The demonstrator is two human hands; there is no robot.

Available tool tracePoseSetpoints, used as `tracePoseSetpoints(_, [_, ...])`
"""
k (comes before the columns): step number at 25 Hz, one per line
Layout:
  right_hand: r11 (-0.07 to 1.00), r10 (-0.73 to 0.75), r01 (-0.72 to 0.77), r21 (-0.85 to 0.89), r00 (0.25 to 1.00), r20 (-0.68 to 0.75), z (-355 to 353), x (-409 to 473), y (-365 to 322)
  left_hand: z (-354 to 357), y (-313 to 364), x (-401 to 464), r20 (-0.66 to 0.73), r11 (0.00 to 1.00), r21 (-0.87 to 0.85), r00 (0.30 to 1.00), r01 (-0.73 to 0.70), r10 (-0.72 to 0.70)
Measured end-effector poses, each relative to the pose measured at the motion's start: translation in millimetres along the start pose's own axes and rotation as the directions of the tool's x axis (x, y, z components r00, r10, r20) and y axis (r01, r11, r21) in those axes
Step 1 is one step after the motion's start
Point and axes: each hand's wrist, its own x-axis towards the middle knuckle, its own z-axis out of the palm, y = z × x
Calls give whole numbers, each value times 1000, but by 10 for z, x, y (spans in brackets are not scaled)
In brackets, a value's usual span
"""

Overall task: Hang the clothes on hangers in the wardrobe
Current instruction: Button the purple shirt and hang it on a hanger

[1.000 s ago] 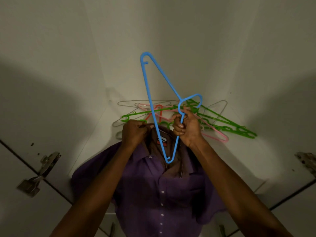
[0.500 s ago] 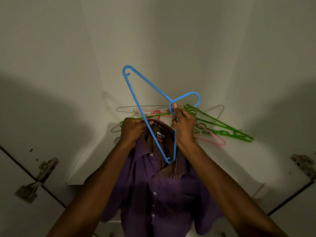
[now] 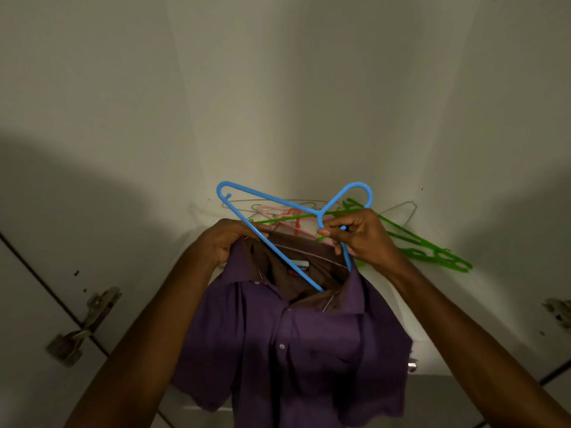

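A purple button shirt (image 3: 296,350) hangs in front of me over the wardrobe shelf, its collar held open. My left hand (image 3: 227,239) grips the collar at its left side. My right hand (image 3: 360,234) holds a blue plastic hanger (image 3: 272,205) by the neck just under its hook. One arm of the hanger slants down inside the collar, its tip hidden in the shirt. The other arm sticks out up and to the left, above my left hand.
Loose hangers lie in a heap on the white shelf (image 3: 448,304) behind my hands: green ones (image 3: 426,248) to the right, pink ones (image 3: 278,214) and thin wire ones (image 3: 398,210). White wardrobe walls enclose the shelf. Metal door hinges (image 3: 83,325) sit at the left and right edges.
The blue hanger has tilted down from nearly upright toward level, its free arm swinging left and lower. Both hands and the shirt collar have stayed close together.
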Motion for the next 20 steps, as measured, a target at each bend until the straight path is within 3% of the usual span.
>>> tracePoseSetpoints(3, [993, 12, -3, -121, 997, 70, -252, -7, -29, -116, 35, -25, 146, 996, 82, 989, -41, 29])
tracePoseSetpoints(6, [987, 26, -6, -163, 992, 123, -334, -11, -37, -85, 7, -16, 62, 943, 307, 992, -125, 111])
tracePoseSetpoints(8, [975, 31, 15, -220, 979, 203, -293, 1, -77, -34, -32, 29, -127, 795, 571, 934, -205, 333])
tracePoseSetpoints(10, [960, 47, 26, -278, 966, 253, -239, 39, -96, -23, -89, 85, -228, 591, 789, 816, -164, 531])
tracePoseSetpoints(11, [956, 53, 18, -292, 971, 233, -223, 58, -89, -25, -141, 120, -263, 568, 812, 787, -131, 558])
tracePoseSetpoints(12, [951, 52, 13, -310, 978, 200, -206, 69, -59, -15, -173, 137, -294, 603, 787, 783, -127, 549])
tracePoseSetpoints(13, [942, 42, 21, -336, 983, 179, -187, 62, -19, -16, -204, 173, -334, 705, 695, 803, -144, 493])
tracePoseSetpoints(15, [916, 54, 21, -400, 983, 176, -134, 6, 97, 13, -245, 179, -371, 916, 382, 887, -124, 275])
tracePoseSetpoints(16, [911, 79, 3, -412, 980, 184, -112, -39, 166, 23, -257, 157, -357, 963, 254, 916, -92, 181])
tracePoseSetpoints(18, [907, 125, -28, -419, 971, 206, -95, -126, 300, -19, -314, 179, -329, 965, 228, 922, -132, 204])
tracePoseSetpoints(20, [902, 160, -62, -428, 967, 197, -78, -197, 395, -53, -358, 184, -283, 881, 374, 868, -291, 407])
